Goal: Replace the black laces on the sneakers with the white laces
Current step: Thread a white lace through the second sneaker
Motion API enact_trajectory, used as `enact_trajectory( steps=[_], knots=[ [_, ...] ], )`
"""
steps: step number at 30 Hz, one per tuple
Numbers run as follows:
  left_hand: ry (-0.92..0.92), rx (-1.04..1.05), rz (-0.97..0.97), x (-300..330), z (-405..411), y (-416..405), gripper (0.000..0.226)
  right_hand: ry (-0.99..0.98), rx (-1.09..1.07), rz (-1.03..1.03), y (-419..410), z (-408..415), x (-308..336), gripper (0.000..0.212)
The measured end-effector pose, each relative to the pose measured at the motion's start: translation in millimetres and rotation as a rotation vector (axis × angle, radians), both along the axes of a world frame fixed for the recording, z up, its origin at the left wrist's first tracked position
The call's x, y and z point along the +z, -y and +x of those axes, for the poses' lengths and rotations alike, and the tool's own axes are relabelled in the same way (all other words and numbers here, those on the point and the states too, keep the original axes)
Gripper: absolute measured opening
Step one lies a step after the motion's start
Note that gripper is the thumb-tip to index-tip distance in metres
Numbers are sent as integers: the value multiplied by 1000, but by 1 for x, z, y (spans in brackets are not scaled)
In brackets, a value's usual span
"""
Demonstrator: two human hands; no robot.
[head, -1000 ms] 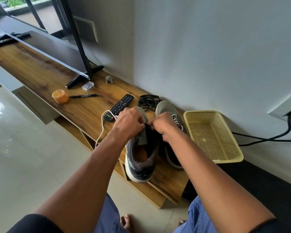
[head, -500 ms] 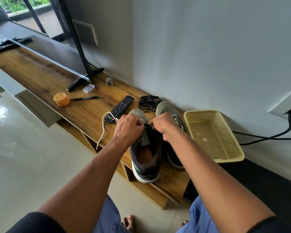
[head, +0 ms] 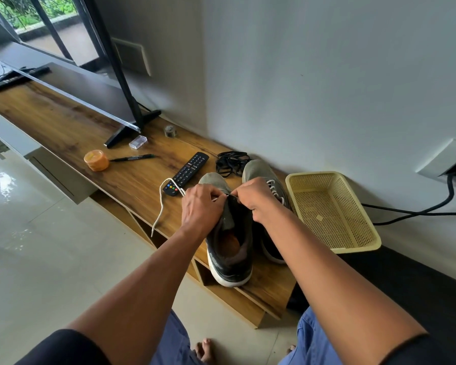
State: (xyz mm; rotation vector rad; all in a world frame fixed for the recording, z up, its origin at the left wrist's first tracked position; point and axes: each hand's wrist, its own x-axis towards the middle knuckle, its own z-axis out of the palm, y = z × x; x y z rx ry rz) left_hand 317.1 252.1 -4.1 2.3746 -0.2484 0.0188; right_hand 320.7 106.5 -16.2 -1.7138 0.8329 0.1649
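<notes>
Sneaker on the right already shows white lacing; both hands pinch a white lace at the left sneaker, unfinished.

Our left hand and right hand cover the eyelets of the near sneaker, so we cannot tell how the white lace is threaded. Our right forearm hides much of the far sneaker. The television and the black cable are cut off by the picture's edges.
</notes>
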Motion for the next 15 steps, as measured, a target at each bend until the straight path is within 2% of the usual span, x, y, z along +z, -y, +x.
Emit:
enact_trajectory(
  steps=[7,15],
  knots=[
    [61,-38,85,-1,2,4,14,10,22,-37,-4,-4,3,35],
    [100,-73,170,-5,6,7,12,72,58,-102,-5,-10,5,32]
  ],
)
